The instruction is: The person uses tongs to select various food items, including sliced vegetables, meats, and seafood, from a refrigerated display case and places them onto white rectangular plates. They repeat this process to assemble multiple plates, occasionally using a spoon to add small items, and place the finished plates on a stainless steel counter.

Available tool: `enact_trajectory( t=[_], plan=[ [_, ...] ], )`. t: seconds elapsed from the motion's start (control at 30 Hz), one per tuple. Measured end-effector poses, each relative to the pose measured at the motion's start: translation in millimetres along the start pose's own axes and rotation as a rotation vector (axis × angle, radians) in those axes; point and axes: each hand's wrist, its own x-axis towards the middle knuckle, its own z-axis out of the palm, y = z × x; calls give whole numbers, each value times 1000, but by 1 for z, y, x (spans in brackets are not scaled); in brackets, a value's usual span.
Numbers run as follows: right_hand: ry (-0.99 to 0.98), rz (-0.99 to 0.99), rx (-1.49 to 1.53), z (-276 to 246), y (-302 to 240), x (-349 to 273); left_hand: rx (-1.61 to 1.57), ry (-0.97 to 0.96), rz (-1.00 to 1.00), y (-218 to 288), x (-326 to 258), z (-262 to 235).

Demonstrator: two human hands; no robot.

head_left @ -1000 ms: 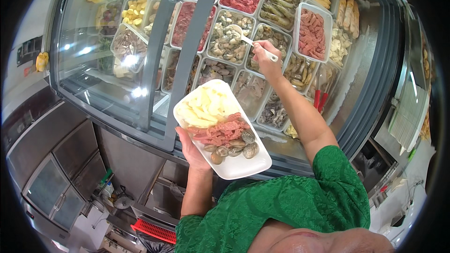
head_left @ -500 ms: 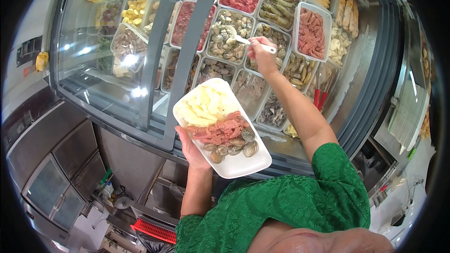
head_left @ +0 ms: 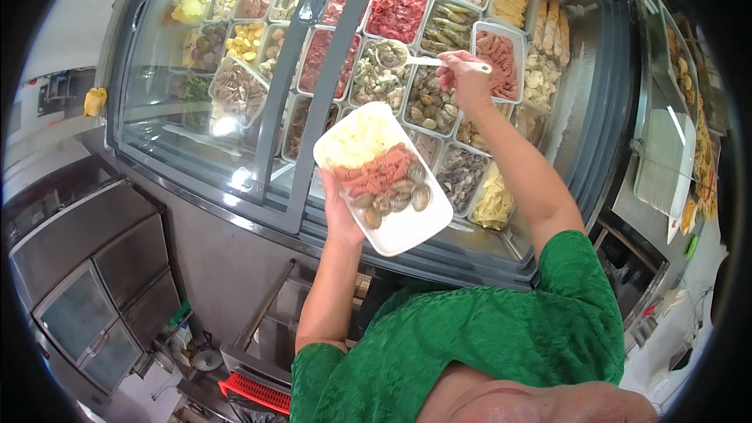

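My left hand [head_left: 342, 215] grips the left edge of a white tray [head_left: 419, 227], held tilted in front of the display case. On the tray lie pale yellow slices [head_left: 356, 139], reddish meat strips [head_left: 374, 175] and several ridged clams [head_left: 399, 200]. My right hand [head_left: 468, 82] is closed around the handle of a white spoon [head_left: 439, 62]. The spoon's round bowl is over the far edge of a bin of shucked shellfish [head_left: 376, 82], with some greyish food in it. Just below the right hand is a bin of clams [head_left: 431, 103].
Bins of meat, shrimp [head_left: 450, 29] and other foods fill the case. One bin of meat strips [head_left: 501, 63] sits higher than its neighbours. Grey sliding door frames [head_left: 317, 117] cross the case left of the tray. A stack of white trays [head_left: 662, 160] stands at the right.
My right hand has drawn the spoon toward the far side of the shellfish bin, its handle now more level. The tray in my left hand has shifted slightly away, and the view has moved.
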Motion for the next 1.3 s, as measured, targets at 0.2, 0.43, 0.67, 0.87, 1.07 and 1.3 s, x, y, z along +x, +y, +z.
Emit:
enact_trajectory(
  t=[0.2,0.43,0.67,0.87,1.07,1.3],
  plan=[
    [-72,-133,-124,-12,-122,-78,-45,-126,-10,2,39,25],
    [-455,-439,-615,-27,-123,-193,81,-95,67,7,39,50],
    [-719,-1349,-1024,-26,-112,-194,63,-98,62,13,44,51],
    [-207,-806,-785,-15,-101,-168,20,-85,97,17,27,28],
    [-60,-846,-857,-3,6,-49,78,130,272,36,-22,5],
    [-198,-903,-1317,28,73,-8,-46,124,311,43,-38,-15]
  ],
)
